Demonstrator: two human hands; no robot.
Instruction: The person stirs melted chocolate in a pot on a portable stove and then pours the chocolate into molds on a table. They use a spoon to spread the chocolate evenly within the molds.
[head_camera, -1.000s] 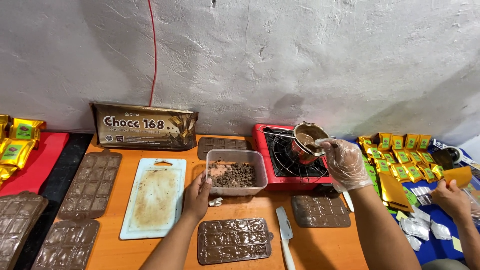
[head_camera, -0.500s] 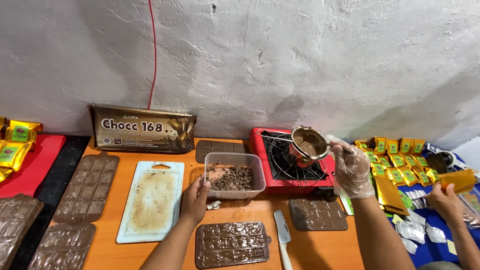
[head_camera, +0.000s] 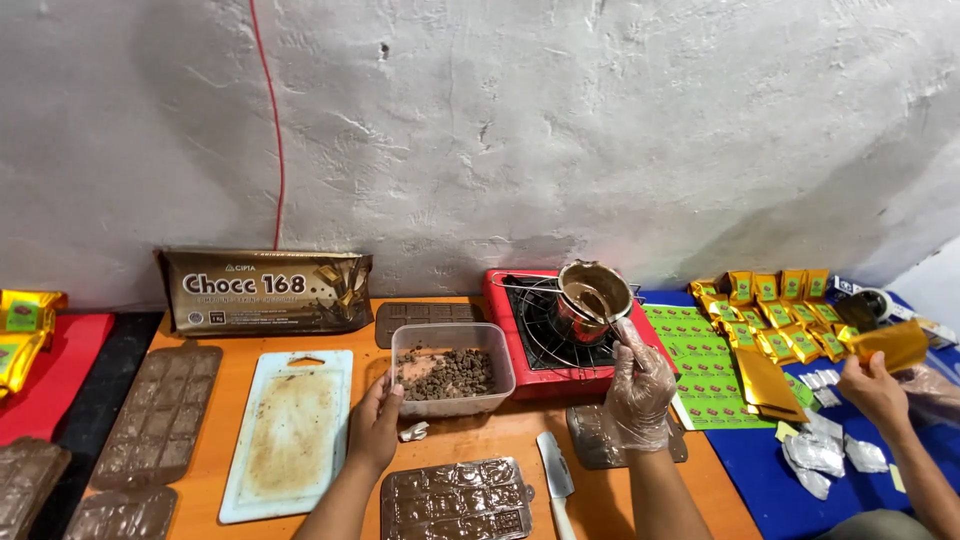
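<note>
The left hand (head_camera: 375, 425) is bare and rests open against the near left corner of the tub (head_camera: 452, 368), fingers spread along its wall, steadying it rather than gripping. The tub is clear plastic, sits on the orange table (head_camera: 500, 445) and holds brown chocolate bits. Just beside the left fingers lies a small foil scrap (head_camera: 413, 432).

The right hand (head_camera: 638, 390) wears a clear glove and is closed on the handle of the pot (head_camera: 592, 296), a small metal one lined with melted chocolate. The pot is lifted and tilted over the wire grate of the red stove (head_camera: 560, 335), just right of the tub; whether it touches the grate is hard to tell from here.

In front of the person lies a filled mould (head_camera: 455, 502), with a knife (head_camera: 555, 478) beside it and another mould (head_camera: 590, 445) partly under the right wrist. A white board (head_camera: 290, 430) smeared with chocolate lies to the left, more moulds (head_camera: 160, 415) beyond it. A brown bag (head_camera: 268, 290) leans against the wall.

At far right another person's hand (head_camera: 868, 385) holds a gold wrapper (head_camera: 893, 345), near rows of gold packets (head_camera: 780, 315)
</note>
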